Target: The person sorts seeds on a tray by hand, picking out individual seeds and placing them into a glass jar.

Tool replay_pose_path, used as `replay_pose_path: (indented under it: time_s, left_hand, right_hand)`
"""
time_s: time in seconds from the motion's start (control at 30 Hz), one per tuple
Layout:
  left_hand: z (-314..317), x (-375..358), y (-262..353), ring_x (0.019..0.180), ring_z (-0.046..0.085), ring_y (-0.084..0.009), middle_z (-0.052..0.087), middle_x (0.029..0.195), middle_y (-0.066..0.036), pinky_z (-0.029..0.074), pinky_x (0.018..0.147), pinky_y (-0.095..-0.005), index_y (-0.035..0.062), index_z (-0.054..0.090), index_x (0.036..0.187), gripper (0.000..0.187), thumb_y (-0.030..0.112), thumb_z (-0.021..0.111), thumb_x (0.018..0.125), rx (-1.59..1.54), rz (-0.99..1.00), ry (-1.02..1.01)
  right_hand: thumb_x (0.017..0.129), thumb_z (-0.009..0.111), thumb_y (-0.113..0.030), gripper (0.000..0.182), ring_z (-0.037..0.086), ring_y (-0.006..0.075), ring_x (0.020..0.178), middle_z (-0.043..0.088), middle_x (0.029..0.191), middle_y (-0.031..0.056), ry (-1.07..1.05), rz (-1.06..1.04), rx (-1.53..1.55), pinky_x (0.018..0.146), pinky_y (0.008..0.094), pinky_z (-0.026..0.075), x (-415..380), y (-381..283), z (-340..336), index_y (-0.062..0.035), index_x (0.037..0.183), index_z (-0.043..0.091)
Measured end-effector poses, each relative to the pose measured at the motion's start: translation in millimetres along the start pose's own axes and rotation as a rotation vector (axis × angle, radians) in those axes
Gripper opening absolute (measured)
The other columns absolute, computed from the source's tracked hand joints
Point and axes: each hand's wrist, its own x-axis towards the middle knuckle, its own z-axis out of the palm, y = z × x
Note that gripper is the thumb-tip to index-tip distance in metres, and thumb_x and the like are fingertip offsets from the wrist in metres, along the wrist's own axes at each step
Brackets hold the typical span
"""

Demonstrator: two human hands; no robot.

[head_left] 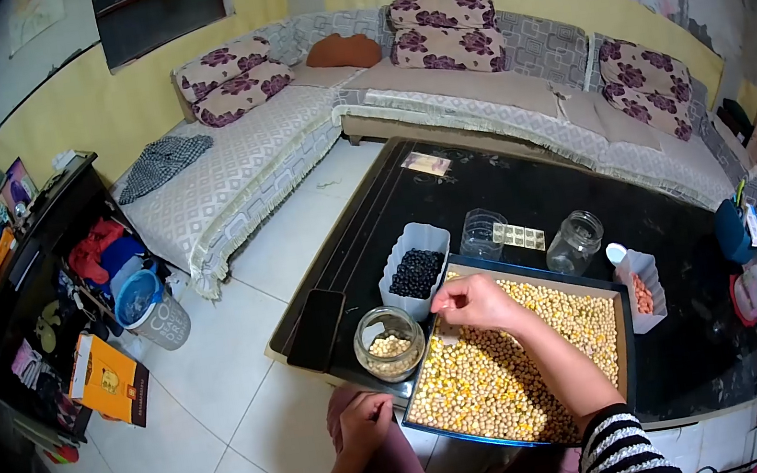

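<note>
A shallow blue-rimmed tray holds many pale round beans mixed with yellow pieces that look like corn kernels. Above its far left corner is my right hand, thumb and fingers pinched together; whatever lies between the fingertips is too small to make out. My left hand rests on my leg beside the table edge, its fingers curled in, with nothing showing in it. Between the hands stands an open glass jar with some pale beans at the bottom. A white scalloped container of dark beans sits just beyond.
On the black table lie a dark phone-like slab and a blister pack. Two more clear jars, one a glass jar, stand behind the tray. A white container of reddish nuts is at right. A sofa curves behind.
</note>
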Motion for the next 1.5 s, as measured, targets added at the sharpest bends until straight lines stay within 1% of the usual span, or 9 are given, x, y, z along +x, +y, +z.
replay_pose_path:
  time_s: [0.07,0.2,0.3,0.37,0.53,0.7,1.03,1.27,1.5]
  left_hand:
    - [-0.4,0.2,-1.3,0.058,0.057,-0.0145,0.061,0.072,-0.006,0.045,0.053,-0.0238,0.0051,0.063,0.079,0.007,0.004,0.063,0.072,0.001,0.004,-0.002]
    - [-2.0,1.1,4.9,0.057,0.057,-0.0149,0.061,0.071,-0.006,0.045,0.053,-0.0243,0.0054,0.063,0.078,0.006,0.004,0.063,0.072,0.024,-0.023,-0.010]
    - [-2.6,1.2,3.6,0.056,0.057,-0.0157,0.061,0.071,-0.007,0.045,0.052,-0.0247,0.0057,0.063,0.078,0.006,0.004,0.063,0.072,0.036,-0.019,-0.008]
    - [-0.6,-0.6,0.0,0.057,0.057,-0.0164,0.060,0.071,-0.007,0.046,0.052,-0.0251,0.0058,0.063,0.077,0.006,0.004,0.063,0.072,0.047,-0.024,-0.003]
    - [1.3,-1.0,-4.0,0.058,0.058,-0.0169,0.061,0.071,-0.007,0.046,0.053,-0.0254,0.0058,0.063,0.077,0.006,0.004,0.064,0.071,0.019,-0.008,0.008]
    - [0.2,-1.5,-2.8,0.059,0.058,-0.0170,0.061,0.071,-0.007,0.046,0.053,-0.0250,0.0058,0.064,0.078,0.007,0.005,0.064,0.071,0.006,-0.029,0.002]
    - [-0.3,-1.2,-4.7,0.060,0.058,-0.0180,0.060,0.070,-0.007,0.046,0.055,-0.0263,0.0054,0.063,0.077,0.006,0.008,0.064,0.072,0.067,-0.014,-0.031]
    - [0.6,-4.1,-2.9,0.058,0.057,-0.0170,0.059,0.069,-0.006,0.045,0.053,-0.0258,0.0057,0.062,0.077,0.005,0.007,0.065,0.073,-0.002,-0.032,-0.011]
    - [-0.7,-0.9,1.3,0.055,0.056,-0.0155,0.059,0.068,-0.006,0.044,0.050,-0.0254,0.0055,0.063,0.077,0.005,0.006,0.064,0.072,0.018,0.008,-0.007]
  right_hand:
    - [0.073,0.057,-0.005,0.012,0.053,0.0052,0.061,0.062,0.074,0.0029,-0.004,-0.148,0.027,0.056,0.0203,0.045,4.8,-18.5,7.8,-0.0027,0.081,0.065]
    - [0.071,0.059,-0.004,0.012,0.057,0.0117,0.059,0.061,0.078,0.0063,-0.017,-0.365,-0.089,0.055,0.0235,0.048,8.0,-40.5,32.1,-0.0040,0.081,0.064]
    - [0.071,0.061,-0.005,0.011,0.058,0.0140,0.062,0.061,0.078,0.0066,-0.040,-0.337,-0.132,0.056,0.0244,0.048,4.0,-40.6,33.5,-0.0043,0.082,0.065]
    - [0.071,0.061,-0.008,0.013,0.059,0.0218,0.066,0.059,0.080,0.0105,0.081,-0.251,-0.046,0.061,0.0299,0.049,1.0,-27.9,24.6,-0.0043,0.084,0.063]
    - [0.074,0.057,-0.004,0.014,0.060,0.0250,0.075,0.059,0.086,0.0105,0.371,-0.126,-0.273,0.067,0.0306,0.049,2.5,50.7,1.8,-0.0038,0.086,0.063]
    - [0.079,0.055,-0.018,0.032,0.050,0.0295,0.104,0.053,0.113,0.0131,0.223,-0.103,-0.475,0.090,0.0357,0.041,-2.2,101.7,2.9,-0.0053,0.108,0.055]
    - [0.087,0.043,-0.044,0.057,0.030,0.0293,0.126,0.034,0.135,0.0153,-0.083,-0.159,-0.606,0.105,0.0352,0.024,-15.4,123.4,9.7,-0.0076,0.131,0.036]
    - [0.088,0.040,-0.047,0.060,0.027,0.0299,0.127,0.030,0.137,0.0153,-0.185,-0.152,-0.598,0.106,0.0373,0.022,-59.0,108.7,8.0,-0.0111,0.134,0.029]
    - [0.079,0.058,-0.021,0.030,0.053,0.0288,0.100,0.057,0.106,0.0140,0.113,-0.070,-0.364,0.088,0.0351,0.043,-42.1,95.7,-3.1,-0.0043,0.103,0.058]
